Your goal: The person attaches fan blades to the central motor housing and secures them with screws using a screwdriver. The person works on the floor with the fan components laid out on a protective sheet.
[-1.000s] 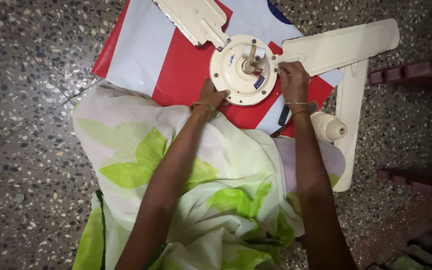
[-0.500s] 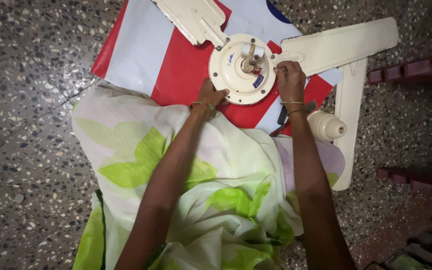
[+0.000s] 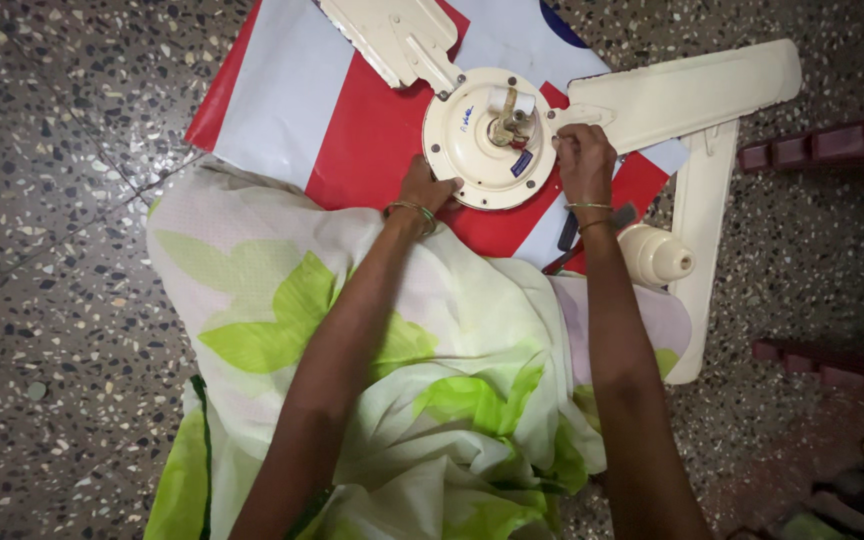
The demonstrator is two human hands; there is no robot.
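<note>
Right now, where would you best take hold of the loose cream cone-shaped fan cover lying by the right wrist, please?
Probably by the cream cone cover's wide round body, from above, fingers spread around it. It lies on its side with the narrow end pointing right, where a grip might slip off the taper. The right hand is nearest; come from the open right side, since the dark tool lies just left.

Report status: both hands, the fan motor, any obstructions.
Left hand on fan motor rim. Right hand at blade joint. Loose cream cap beside right wrist.
</note>
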